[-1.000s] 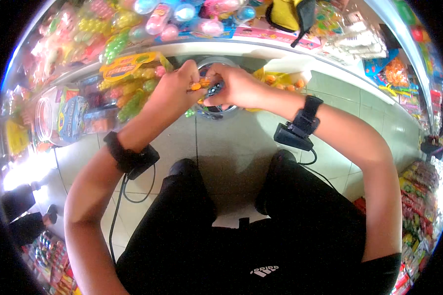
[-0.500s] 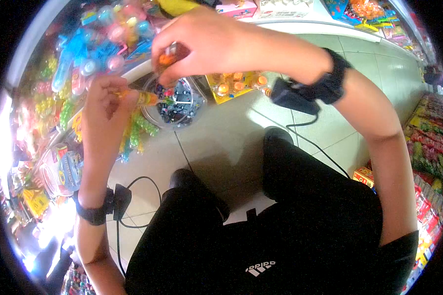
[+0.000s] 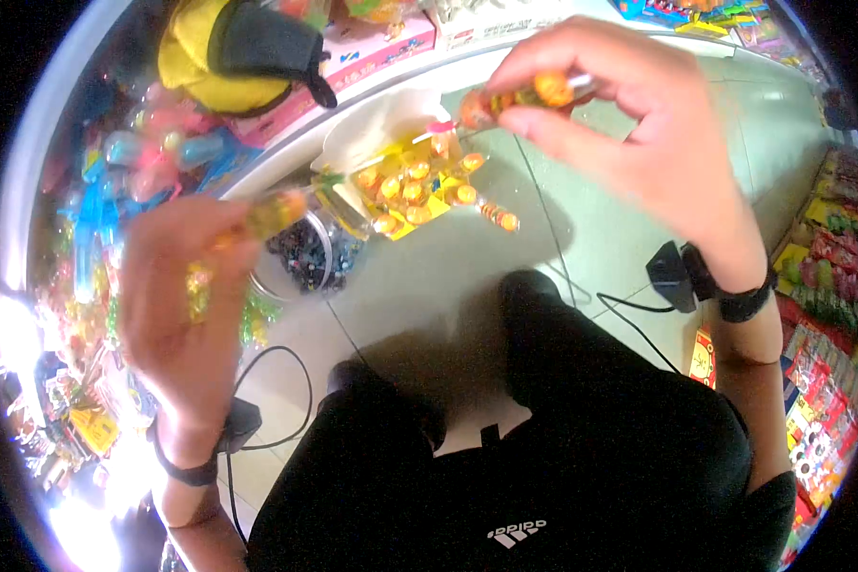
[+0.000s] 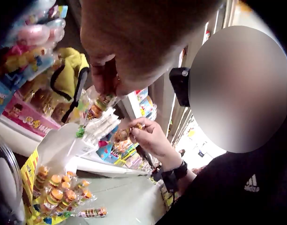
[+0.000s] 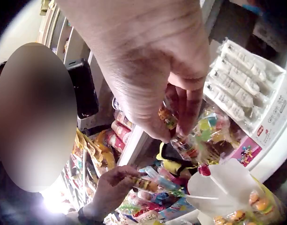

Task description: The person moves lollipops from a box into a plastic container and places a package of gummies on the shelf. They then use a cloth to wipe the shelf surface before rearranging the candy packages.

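In the head view the left hand [image 3: 186, 296] is blurred and pinches a wrapped candy stick [image 3: 276, 214] with orange and yellow pieces, a thin white stick reaching past it. At the upper right the right hand [image 3: 639, 133] grips another wrapped orange candy [image 3: 549, 90] between thumb and fingers. Between and below the hands stands an open yellow box [image 3: 419, 212] of burger-shaped candies [image 3: 412, 191] with a white raised flap. In the left wrist view the left hand [image 4: 129, 51] holds its candy [image 4: 100, 106] above that box.
A clear round tub [image 3: 305, 257] of small dark pieces sits left of the yellow box. Behind run a white shelf edge [image 3: 372, 91], a yellow and black pouch [image 3: 229, 57] and a pink box [image 3: 386, 52]. Packaged sweets [image 3: 820, 248] line the right side over a tiled floor.
The right hand has moved away to the right from the tub, still gripping candy. The left hand, also holding candy, has shifted slightly lower. More of the yellow box is now visible.
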The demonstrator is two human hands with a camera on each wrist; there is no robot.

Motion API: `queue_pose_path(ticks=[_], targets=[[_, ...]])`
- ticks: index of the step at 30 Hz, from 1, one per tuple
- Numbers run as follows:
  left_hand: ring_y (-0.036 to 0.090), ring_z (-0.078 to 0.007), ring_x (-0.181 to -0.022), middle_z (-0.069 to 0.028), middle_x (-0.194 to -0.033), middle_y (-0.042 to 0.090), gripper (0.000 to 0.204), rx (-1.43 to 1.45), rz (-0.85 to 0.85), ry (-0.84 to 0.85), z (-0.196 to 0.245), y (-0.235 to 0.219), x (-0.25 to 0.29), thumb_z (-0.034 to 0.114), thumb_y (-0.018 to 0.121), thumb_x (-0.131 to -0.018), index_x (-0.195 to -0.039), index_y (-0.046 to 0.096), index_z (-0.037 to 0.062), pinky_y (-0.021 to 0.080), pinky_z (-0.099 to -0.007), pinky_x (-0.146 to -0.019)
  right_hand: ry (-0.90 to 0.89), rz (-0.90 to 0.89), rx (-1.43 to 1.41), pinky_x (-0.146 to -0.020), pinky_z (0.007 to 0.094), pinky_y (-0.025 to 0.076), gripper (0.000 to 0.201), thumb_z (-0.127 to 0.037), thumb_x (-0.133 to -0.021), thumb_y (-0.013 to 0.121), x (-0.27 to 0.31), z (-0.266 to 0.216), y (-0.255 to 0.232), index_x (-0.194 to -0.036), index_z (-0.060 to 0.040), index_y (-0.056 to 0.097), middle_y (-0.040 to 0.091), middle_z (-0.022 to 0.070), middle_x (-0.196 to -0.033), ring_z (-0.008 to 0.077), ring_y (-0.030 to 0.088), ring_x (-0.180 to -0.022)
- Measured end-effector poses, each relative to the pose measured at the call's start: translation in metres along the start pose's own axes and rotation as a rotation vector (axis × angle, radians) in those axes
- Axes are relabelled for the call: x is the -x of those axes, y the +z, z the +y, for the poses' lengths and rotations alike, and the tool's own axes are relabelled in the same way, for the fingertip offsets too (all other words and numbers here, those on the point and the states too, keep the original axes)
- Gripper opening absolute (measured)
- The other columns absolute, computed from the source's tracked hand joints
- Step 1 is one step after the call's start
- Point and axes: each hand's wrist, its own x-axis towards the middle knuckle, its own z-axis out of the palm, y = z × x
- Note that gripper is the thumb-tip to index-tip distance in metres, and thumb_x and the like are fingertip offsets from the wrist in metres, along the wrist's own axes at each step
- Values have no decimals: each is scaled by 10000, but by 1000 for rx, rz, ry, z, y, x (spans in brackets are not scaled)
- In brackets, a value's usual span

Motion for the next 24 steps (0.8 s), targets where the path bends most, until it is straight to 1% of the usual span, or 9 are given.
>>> queue_pose_path(ticks=[1,6,9,10,12,14,17,23,24], targets=[[603,-228,-856,-109,-915,635,178,-40,-49,16,-1,9,-4,-22,687,-768,-941,662,9,476,-312,-760,-104,-40,124,-696,251,512,178,3,-778,685,-2,4,-1,-950,-37,665,659,78,-912,159,653,-779],[600,-283,-876,-122,-964,602,246,34,-175,40,-14,56,-8,-10,681,-765,-1005,636,19,490,-334,-777,-164,-122,171,-692,285,539,177,-5,-771,676,-2,29,17,-941,-52,658,659,75,-916,197,662,-783],[595,-269,-884,-117,-977,568,258,47,-232,115,-21,80,-9,-40,657,-757,-1010,620,-5,498,-338,-768,-122,-142,146,-641,379,514,138,-92,-805,628,-1,42,25,-934,-56,595,613,98,-812,300,623,-730],[595,-269,-884,-117,-977,568,258,46,-232,114,-24,87,-9,-40,657,-757,-1010,620,-5,498,-338,-768,-123,-143,145,-641,379,514,138,-92,-805,628,-1,45,26,-934,-56,595,613,98,-812,300,623,-730],[591,-274,-887,-125,-991,570,274,89,-245,129,-30,96,-10,-41,656,-754,-1022,608,-12,501,-341,-786,-88,-200,226,-684,300,548,208,-40,-781,689,-3,51,30,-978,-76,637,670,67,-911,230,668,-784],[590,-286,-904,-138,-1003,570,290,94,-296,140,-32,102,-13,-45,650,-756,-1040,599,-14,504,-351,-801,-82,-202,219,-671,311,546,199,-59,-785,694,-5,56,33,-974,-78,635,671,68,-890,246,662,-764],[594,-303,-915,-150,-987,579,300,223,-375,29,-34,108,-8,-48,637,-762,-1057,603,-3,506,-371,-814,31,-289,187,-673,328,540,212,-79,-780,699,-8,63,36,-979,-71,626,661,86,-895,261,654,-769],[602,-300,-919,-155,-1021,587,341,254,-476,84,-38,107,-4,-33,618,-752,-1092,591,-15,511,-361,-814,-32,-427,284,-689,365,527,225,-88,-772,686,-13,77,46,-969,-51,585,632,115,-890,295,633,-810],[602,-297,-916,-155,-1021,588,355,250,-476,101,-38,106,-4,-29,613,-745,-1099,590,-21,513,-358,-809,-78,-433,283,-681,383,528,221,-44,-736,658,-13,80,49,-935,-20,564,614,142,-834,321,631,-791]])
